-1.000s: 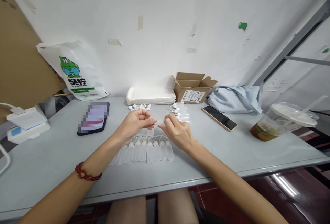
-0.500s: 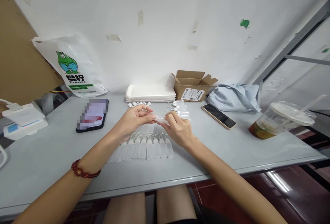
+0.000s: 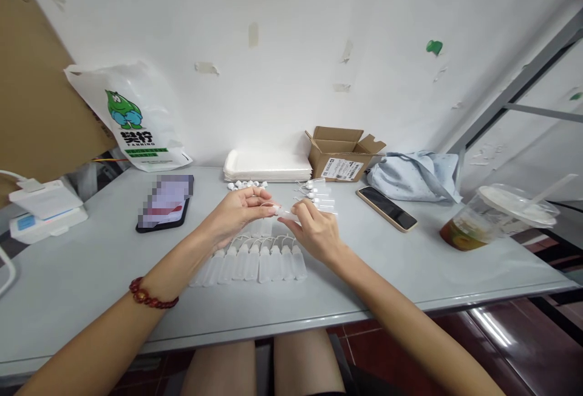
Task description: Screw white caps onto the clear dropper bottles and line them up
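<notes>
Between my hands is a small translucent plastic bottle (image 3: 285, 214), lying roughly sideways above the table. My right hand (image 3: 316, 229) is closed around its body. The thumb and index finger of my left hand (image 3: 241, 211) pinch its white cap end, while the other left fingers curl loosely. A thin pale tube seems to rise by the left fingertips. Below my hands, several similar bottles (image 3: 248, 264) lie in a row with white tops and curved thin tubes. Loose white caps (image 3: 248, 185) sit behind my left hand, and more bottles with caps (image 3: 323, 192) lie behind my right.
A stack of white trays (image 3: 268, 166) and an open cardboard box (image 3: 339, 156) stand by the wall. Phones lie left (image 3: 166, 201) and right (image 3: 387, 208). A cloth bag (image 3: 414, 174), a drink cup (image 3: 476, 223), a plastic bag (image 3: 136, 116) and a white charger (image 3: 45, 211) flank them.
My left fingertips have shifted slightly on the cap end, and a thin tube now shows above them. My right hand still grips the bottle. The camera view has tilted a little.
</notes>
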Motion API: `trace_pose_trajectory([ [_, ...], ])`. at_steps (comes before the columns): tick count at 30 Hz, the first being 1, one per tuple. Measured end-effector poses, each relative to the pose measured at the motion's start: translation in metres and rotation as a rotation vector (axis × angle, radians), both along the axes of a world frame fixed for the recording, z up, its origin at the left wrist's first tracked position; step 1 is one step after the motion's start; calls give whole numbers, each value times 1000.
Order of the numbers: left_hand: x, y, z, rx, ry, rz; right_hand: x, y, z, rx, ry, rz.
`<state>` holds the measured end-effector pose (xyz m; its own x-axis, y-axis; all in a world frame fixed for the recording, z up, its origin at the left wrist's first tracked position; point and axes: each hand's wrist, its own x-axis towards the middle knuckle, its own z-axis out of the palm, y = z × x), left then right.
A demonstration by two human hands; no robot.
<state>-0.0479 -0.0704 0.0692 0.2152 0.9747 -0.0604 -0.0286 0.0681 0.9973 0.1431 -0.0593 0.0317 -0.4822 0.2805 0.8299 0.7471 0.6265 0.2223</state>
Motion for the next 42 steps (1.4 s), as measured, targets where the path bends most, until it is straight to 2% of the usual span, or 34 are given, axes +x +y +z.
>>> trace_pose_trajectory([
  [3, 0, 1, 0, -44, -58, -6, 0, -1, 2, 55, -15, 2],
  [8, -2, 1, 0, -175, 43, -171, 1, -2, 2, 85, -45, -14],
  [10, -2, 0, 0, -144, 87, -185, 1, -1, 2, 89, -40, -9],
  [14, -2, -2, 2, 61, 226, -206, 4, 4, -1, 24, -55, 0],
  [17, 0, -4, 5, 187, 347, -186, 5, 7, -3, -37, -51, 14],
  [19, 1, -4, 5, 211, 372, -167, 6, 8, -3, -53, -31, 21],
  [27, 4, -2, 1, 144, 322, -150, 6, 6, -3, -118, -40, 39],
  [34, 5, -5, 4, 259, 335, -84, 6, 8, -6, -143, -4, 44],
  [40, 7, -1, -5, 167, 333, -76, 7, 11, -7, -186, 15, 17],
  [42, 8, -2, -7, 192, 338, -83, 7, 10, -7, -175, 11, 26],
])
